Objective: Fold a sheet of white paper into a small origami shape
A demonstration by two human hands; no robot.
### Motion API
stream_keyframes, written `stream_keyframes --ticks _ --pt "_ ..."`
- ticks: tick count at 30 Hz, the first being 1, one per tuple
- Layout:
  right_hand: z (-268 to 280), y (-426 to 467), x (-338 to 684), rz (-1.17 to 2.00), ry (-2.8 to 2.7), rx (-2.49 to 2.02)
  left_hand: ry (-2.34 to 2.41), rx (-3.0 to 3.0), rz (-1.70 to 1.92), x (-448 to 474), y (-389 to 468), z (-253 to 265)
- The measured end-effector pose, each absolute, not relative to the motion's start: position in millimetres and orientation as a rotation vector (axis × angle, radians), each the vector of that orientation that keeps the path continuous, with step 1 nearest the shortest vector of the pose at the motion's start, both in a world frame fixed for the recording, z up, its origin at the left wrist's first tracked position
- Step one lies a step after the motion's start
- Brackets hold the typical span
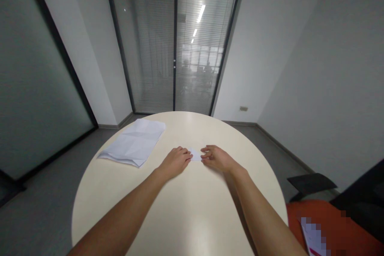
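Observation:
A small white folded piece of paper (196, 155) lies on the round cream table (186, 204), between my two hands. My left hand (178, 161) rests palm down, its fingers close together and gripping the paper's left edge against the tabletop. On the other side, my right hand (218, 158) is turned inward with curved fingers apart. Its fingertips are at the paper's right edge; whether they touch it is hard to tell. The fingers cover part of the paper's sides.
A stack of creased white paper sheets (136, 142) lies at the table's far left. To the right stands an orange chair (336, 218) with a black armrest (312, 184) and a partly blurred item on its seat. Glass panels with blinds (198, 68) stand beyond the table.

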State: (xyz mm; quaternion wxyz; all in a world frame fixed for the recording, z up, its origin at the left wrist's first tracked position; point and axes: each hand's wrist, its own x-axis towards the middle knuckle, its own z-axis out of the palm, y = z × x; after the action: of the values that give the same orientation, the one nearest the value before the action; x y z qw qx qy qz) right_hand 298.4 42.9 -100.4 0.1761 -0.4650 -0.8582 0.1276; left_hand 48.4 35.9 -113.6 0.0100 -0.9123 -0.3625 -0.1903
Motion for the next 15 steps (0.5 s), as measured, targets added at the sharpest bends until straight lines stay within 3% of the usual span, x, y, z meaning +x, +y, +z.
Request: stream_keyframes --ticks 9,15 --pt "-111.2 39.1 268.5 0.124 -2.502 -1.193 -1.136 -2.865 -0.645 52.0 35.6 -112.8" --pt "-118.8 36.8 258.3 0.168 -2.428 -1.490 -1.146 -2.880 -0.693 52.8 36.4 -114.1"
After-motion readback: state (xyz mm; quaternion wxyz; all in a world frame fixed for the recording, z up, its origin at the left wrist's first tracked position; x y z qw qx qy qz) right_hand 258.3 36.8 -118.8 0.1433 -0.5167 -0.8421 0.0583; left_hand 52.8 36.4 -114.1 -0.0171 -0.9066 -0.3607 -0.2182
